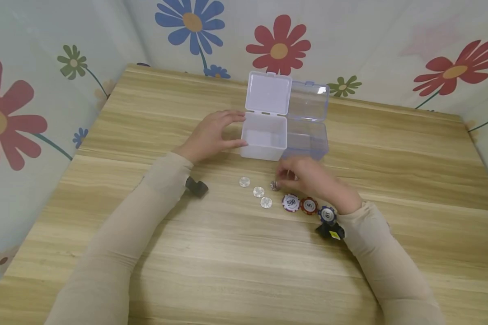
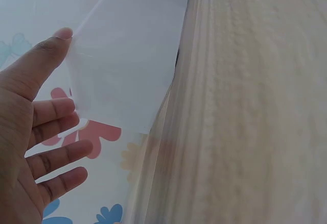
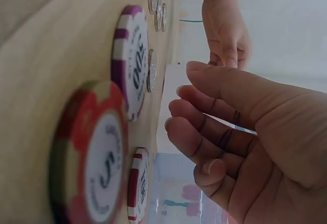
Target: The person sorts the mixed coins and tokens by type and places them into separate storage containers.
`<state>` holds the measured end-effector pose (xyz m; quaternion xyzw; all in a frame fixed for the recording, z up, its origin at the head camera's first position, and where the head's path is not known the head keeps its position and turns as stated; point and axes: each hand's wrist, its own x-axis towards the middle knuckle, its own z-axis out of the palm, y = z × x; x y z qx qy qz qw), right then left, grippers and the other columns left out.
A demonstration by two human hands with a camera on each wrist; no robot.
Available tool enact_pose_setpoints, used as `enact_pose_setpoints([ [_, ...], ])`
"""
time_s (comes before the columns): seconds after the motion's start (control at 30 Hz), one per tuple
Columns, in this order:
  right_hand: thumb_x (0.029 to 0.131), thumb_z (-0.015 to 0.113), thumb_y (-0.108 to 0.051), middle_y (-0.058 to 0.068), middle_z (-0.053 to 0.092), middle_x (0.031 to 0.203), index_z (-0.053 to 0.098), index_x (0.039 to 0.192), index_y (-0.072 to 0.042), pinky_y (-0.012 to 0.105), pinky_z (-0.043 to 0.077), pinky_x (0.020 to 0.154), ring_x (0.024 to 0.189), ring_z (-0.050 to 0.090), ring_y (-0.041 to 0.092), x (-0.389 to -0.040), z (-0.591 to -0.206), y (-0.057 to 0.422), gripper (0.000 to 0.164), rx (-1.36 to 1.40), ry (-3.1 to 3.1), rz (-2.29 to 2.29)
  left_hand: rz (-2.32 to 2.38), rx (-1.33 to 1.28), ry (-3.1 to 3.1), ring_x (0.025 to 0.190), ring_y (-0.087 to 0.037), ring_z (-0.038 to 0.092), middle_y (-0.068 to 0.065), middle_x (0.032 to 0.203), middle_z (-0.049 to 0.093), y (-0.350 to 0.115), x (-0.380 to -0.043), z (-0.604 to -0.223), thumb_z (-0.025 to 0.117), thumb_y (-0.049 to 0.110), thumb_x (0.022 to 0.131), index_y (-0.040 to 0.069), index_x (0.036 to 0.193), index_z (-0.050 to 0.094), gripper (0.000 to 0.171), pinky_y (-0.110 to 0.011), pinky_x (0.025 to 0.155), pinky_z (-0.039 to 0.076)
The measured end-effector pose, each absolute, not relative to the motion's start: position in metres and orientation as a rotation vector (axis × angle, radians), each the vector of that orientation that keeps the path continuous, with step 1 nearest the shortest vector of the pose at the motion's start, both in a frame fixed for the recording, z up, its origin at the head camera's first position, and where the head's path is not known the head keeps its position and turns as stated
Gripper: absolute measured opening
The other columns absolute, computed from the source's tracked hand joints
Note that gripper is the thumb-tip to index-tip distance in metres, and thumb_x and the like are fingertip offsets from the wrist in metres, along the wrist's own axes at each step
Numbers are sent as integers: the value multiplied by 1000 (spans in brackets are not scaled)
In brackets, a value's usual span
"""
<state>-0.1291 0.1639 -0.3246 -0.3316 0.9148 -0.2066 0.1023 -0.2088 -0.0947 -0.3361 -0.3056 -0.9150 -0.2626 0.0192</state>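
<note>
My left hand [image 1: 213, 135] touches the left side of a white lidded plastic box [image 1: 264, 154], thumb near its front corner and fingers near its back. The box's lid [image 1: 268, 92] stands raised. In the left wrist view the other fingers [image 2: 59, 185] lie loosely apart from the box [image 2: 122, 60]. My right hand [image 1: 309, 178] is over the table beside a silver coin [image 1: 274, 185]. In the right wrist view its fingers [image 3: 196, 137] curl loosely with nothing between them, and the coin [image 3: 152, 71] lies just beyond the fingertips. Three more silver coins [image 1: 258, 192] lie to the left.
Right of the white box, a clear bluish box [image 1: 309, 135] stands with its lid raised. Poker chips marked 500 [image 1: 291, 203], 5 [image 1: 309, 206] and 10 [image 1: 327, 215] lie near my right wrist. Another red-and-white chip [image 3: 138, 183] shows in the right wrist view. Flowered wall covering [image 1: 358, 36] borders the table.
</note>
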Motion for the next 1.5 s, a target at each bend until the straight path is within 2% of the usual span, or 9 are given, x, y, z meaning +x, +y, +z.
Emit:
enact_pose_setpoints([
  [0.2,78,69,-25,-3,58,79,64,88,-13,23,42,64,70,51,12,-128,-334,163,16,-1051,2744,-530,-813,-959,-2836,129,-21,39,-3,136,47,-95,-208,-335,66,45,76,11,128,49,65,-37,110,26],
  [0.5,76,71,-23,1,59,87,64,93,-10,25,43,65,72,52,13,-128,-338,161,22,-1073,2750,-478,-814,-962,-2835,129,-21,39,-3,136,47,-95,-211,-337,66,45,76,11,128,49,65,-36,110,26],
  [0.77,76,70,-18,2,60,88,63,92,-8,30,48,74,79,56,15,-126,-339,159,20,-1097,2761,-486,-828,-958,-2821,129,-20,39,-2,136,47,-94,-211,-337,67,45,76,11,128,49,64,-35,110,27],
  [1.17,78,69,-19,2,56,83,60,90,-8,28,44,67,71,50,13,-126,-340,157,19,-1022,2755,-465,-825,-954,-2846,129,-20,38,-2,136,46,-94,-211,-337,66,46,76,11,129,48,65,-36,110,26],
  [1.5,78,68,-17,1,56,76,57,87,-9,25,41,63,68,51,13,-129,-340,158,17,-981,2707,-563,-831,-948,-2857,130,-19,38,-2,137,46,-95,-210,-335,66,46,76,11,129,48,66,-34,110,26],
])
